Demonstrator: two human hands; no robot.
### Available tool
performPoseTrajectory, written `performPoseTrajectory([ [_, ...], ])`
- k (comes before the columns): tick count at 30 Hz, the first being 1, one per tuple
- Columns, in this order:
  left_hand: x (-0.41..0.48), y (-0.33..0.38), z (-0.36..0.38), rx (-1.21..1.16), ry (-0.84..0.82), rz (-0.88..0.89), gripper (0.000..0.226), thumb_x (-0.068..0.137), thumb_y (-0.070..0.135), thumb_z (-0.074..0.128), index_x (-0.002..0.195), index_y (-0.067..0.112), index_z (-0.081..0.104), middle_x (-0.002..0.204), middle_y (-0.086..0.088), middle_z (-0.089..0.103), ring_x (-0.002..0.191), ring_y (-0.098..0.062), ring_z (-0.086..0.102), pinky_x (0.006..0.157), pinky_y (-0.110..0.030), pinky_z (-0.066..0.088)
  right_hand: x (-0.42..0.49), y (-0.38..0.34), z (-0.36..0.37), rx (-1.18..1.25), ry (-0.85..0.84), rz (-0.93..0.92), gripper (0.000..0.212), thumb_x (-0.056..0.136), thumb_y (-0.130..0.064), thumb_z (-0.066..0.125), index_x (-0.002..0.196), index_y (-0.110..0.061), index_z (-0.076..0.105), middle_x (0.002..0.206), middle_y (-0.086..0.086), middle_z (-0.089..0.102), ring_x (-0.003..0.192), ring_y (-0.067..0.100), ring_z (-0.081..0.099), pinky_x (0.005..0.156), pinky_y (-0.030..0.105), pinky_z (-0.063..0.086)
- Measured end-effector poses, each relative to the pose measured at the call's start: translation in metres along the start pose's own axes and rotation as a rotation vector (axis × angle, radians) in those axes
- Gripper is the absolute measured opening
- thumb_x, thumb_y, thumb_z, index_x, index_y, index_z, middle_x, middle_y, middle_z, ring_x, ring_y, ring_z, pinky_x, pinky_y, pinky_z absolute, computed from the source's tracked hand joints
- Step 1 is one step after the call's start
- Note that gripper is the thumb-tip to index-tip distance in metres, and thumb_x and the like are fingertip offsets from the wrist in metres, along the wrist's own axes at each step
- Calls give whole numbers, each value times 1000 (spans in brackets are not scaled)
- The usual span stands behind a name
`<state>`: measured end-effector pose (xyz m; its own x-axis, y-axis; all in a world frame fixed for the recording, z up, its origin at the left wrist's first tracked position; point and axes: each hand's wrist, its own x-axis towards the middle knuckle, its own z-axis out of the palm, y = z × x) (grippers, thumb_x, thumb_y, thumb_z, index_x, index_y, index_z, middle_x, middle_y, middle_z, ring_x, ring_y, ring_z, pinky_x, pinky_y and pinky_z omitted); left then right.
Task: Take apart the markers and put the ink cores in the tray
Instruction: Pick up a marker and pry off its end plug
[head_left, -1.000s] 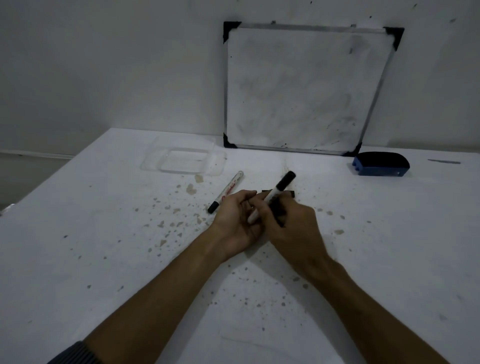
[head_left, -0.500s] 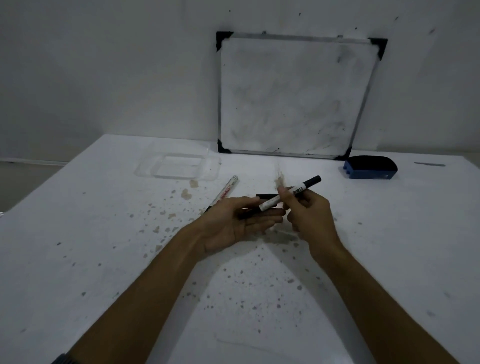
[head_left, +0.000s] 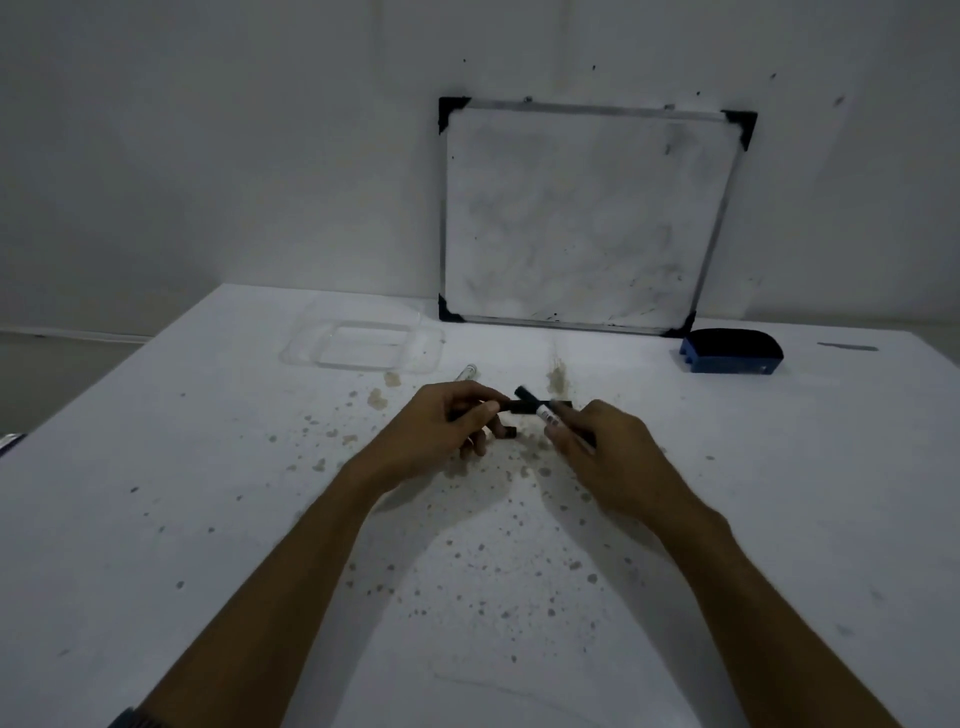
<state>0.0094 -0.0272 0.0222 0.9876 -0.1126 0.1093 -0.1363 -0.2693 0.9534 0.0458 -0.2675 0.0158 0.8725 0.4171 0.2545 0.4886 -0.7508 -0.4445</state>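
My right hand (head_left: 602, 457) grips a white marker (head_left: 545, 415) by its barrel, with the black cap end (head_left: 527, 396) pointing up and left. My left hand (head_left: 436, 436) is closed around a small black marker part (head_left: 508, 432); most of it is hidden by the fingers. The two hands are close together above the table's middle. A short black piece (head_left: 563, 404) lies on the table just behind them. A second white marker (head_left: 467, 372) lies behind my left hand, mostly hidden. The clear plastic tray (head_left: 311, 353) sits at the back left, with nothing visible in it.
A small whiteboard (head_left: 587, 218) leans on the wall at the back. A blue and black eraser (head_left: 730, 352) lies to its right. The white table (head_left: 208, 519) is speckled with brown stains, and its left edge runs diagonally.
My left hand has closed from an open palm onto the black part. My right hand has swung the marker so the cap points up-left. The camera has tilted down slightly.
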Motion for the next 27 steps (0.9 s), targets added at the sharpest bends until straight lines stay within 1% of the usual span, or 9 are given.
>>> performPoseTrajectory([
  [3, -2, -3, 1, 72, 40, 31, 16, 103, 22, 65, 115, 26, 76, 90, 0, 81, 66, -11, 71, 61, -23, 58, -6, 1, 15, -145, -45, -14, 46, 102, -47, 50, 143, -28, 56, 93, 0, 56, 74, 9, 49, 58, 17, 34],
  [7, -7, -5, 3, 15, 1, -18, 12, 102, 23, 68, 110, 17, 74, 93, -5, 82, 73, -19, 75, 64, -28, 61, -9, 0, 20, -178, 6, -9, 45, 95, -51, 59, 135, -32, 64, 101, 1, 63, 89, 17, 56, 75, 30, 46],
  [9, -8, -3, 5, 24, 1, -25, 13, 102, 23, 67, 109, 15, 73, 92, -5, 82, 75, -21, 76, 65, -29, 61, -10, -7, 13, -38, 39, -3, 48, 89, -59, 62, 134, -43, 60, 105, -10, 63, 94, 9, 56, 81, 28, 47],
  [11, -9, 1, 5, 45, 1, -38, 14, 102, 26, 67, 108, 16, 74, 92, -3, 82, 75, -21, 77, 65, -28, 61, -10, -16, 5, 197, 87, -14, 40, 86, -65, 62, 123, -53, 59, 102, -25, 63, 92, 0, 59, 75, 17, 46],
  [18, -19, 18, -11, 109, -102, -87, 27, 100, 43, 66, 109, 19, 75, 95, 1, 83, 77, -21, 80, 64, -26, 61, -13, -40, 4, 340, 146, -98, 16, 94, -33, 72, 108, -28, 77, 101, -17, 74, 86, -1, 65, 69, 13, 48],
  [20, -26, 21, -33, 205, -13, -132, 40, 98, 58, 60, 106, 22, 76, 94, 7, 83, 77, -15, 80, 63, -27, 60, -10, -41, 3, 357, 126, -67, 16, 93, -33, 72, 108, -29, 77, 99, -16, 75, 85, -5, 64, 67, 10, 49],
  [22, -32, 17, -65, 347, 216, -160, 46, 100, 62, 51, 101, 23, 77, 89, 10, 82, 76, -9, 78, 67, -28, 57, -1, -47, 3, 367, 120, -48, 18, 93, -33, 73, 109, -31, 77, 93, -22, 73, 86, -10, 63, 67, 4, 47],
  [25, -41, -1, -101, 599, 449, -217, 43, 105, 56, 45, 96, 23, 72, 98, 5, 76, 95, -19, 72, 70, -27, 49, 21, -70, 3, 364, 134, -76, 17, 92, -31, 72, 108, -30, 78, 87, -27, 69, 86, -13, 63, 66, 0, 45],
  [27, -44, -23, -109, 864, 499, -326, 45, 103, 55, 49, 117, 17, 69, 123, -9, 69, 122, -32, 62, 94, -38, 49, 44, -91, 5, 365, 161, -79, 16, 92, -30, 72, 106, -28, 79, 88, -21, 73, 79, -9, 64, 63, 0, 44],
])
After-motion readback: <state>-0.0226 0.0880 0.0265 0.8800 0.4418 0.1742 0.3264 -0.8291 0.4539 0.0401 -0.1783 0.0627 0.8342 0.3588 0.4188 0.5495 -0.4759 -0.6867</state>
